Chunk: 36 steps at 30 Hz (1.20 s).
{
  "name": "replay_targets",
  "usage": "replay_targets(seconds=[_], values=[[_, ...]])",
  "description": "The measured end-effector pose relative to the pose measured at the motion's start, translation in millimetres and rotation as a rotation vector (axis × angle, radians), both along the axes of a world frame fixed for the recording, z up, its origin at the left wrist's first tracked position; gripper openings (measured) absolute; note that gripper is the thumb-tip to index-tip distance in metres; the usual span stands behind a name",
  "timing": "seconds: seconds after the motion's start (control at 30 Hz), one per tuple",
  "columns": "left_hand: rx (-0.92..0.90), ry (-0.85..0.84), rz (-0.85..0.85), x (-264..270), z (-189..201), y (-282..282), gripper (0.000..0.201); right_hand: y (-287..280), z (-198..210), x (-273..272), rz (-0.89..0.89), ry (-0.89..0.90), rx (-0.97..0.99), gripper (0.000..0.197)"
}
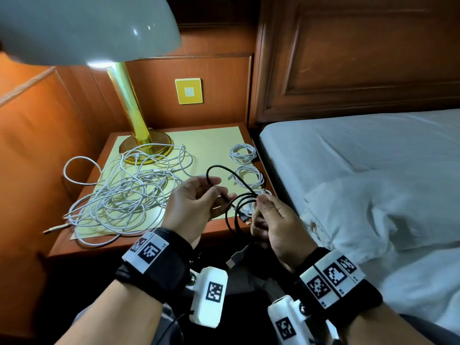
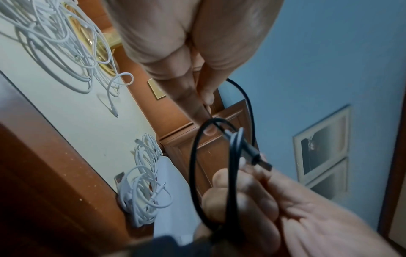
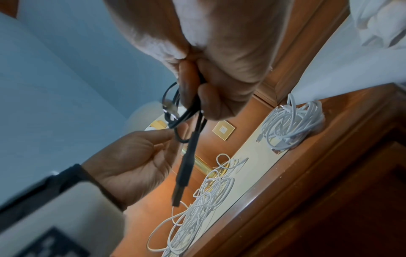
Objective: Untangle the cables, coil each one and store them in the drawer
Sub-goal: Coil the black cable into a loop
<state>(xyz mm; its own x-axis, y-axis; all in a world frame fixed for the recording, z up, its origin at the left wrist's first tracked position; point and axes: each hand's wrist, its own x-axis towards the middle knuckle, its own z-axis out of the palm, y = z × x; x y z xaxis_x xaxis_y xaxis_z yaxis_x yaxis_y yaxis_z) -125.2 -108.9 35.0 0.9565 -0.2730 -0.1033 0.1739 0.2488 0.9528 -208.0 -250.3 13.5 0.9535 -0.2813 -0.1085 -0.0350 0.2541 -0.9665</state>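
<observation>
Pinching thin black USB cable (image 1: 219, 170) between left hand (image 1: 196, 205) fingertips; right hand (image 1: 273, 220) fingers curling round its loops.

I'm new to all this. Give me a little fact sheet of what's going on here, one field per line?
Place: wooden bedside table next to a bed with white sheets
Being handled: thin black cable, partly looped, held above the table's front edge
Left hand: pinches the black cable's free stretch
Right hand: grips the gathered black loops
Done already: small coiled white cables along the table's right side
Still waiting: tangled heap of white cables by the brass lamp with white shade
Drawer: not in view
</observation>
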Motion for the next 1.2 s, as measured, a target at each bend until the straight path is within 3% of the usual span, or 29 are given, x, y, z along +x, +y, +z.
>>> replay_targets(seconds=[0.13, 0.27, 0.47, 0.57, 0.63, 0.8, 0.9, 1.0, 1.13, 1.2], values=[[-0.021, 0.016, 0.013, 1.0, -0.5, -1.3, 0.011, 3.5, -6.6, 1.4, 0.005, 0.011, -0.046, 0.035], [0.067, 0.099, -0.167, -4.9, -1.6, -3.0, 0.016, 1.7, -8.4, 4.2, -0.055, -0.020, -0.072, 0.041], [0.127, 0.091, -0.357, -9.7, -2.3, -7.5, 0.023, 1.2, -8.8, 5.9, -0.118, -0.046, -0.083, 0.035], [0.238, 0.029, -0.426, -12.6, -5.8, -10.3, 0.071, 2.3, -7.0, 4.1, -0.126, -0.045, -0.194, 0.033], [0.373, -0.087, -0.412, -13.6, -8.8, -11.3, 0.086, 2.8, -3.3, 2.8, -0.162, -0.040, -0.209, 0.032], [0.557, -0.208, -0.282, -11.4, -11.5, -14.2, 0.061, 3.6, -1.3, 4.9, -0.149, -0.055, -0.077, 0.030], [0.672, -0.361, -0.257, -14.8, -14.1, -15.7, 0.034, 2.1, -4.0, 6.5, -0.141, -0.048, -0.110, 0.029], [0.750, -0.480, -0.219, -15.5, -14.2, -14.9, 0.025, -3.0, -4.3, 8.8, -0.186, -0.032, -0.155, 0.031], [0.644, -0.417, -0.079, -10.0, -10.4, -6.9, 0.021, -17.6, -3.0, 11.5, -0.271, -0.041, -0.099, 0.035], [0.660, -0.462, -0.094, -8.6, -7.2, -1.0, 0.018, -25.4, -4.0, 13.3, -0.320, -0.039, -0.095, 0.037]])
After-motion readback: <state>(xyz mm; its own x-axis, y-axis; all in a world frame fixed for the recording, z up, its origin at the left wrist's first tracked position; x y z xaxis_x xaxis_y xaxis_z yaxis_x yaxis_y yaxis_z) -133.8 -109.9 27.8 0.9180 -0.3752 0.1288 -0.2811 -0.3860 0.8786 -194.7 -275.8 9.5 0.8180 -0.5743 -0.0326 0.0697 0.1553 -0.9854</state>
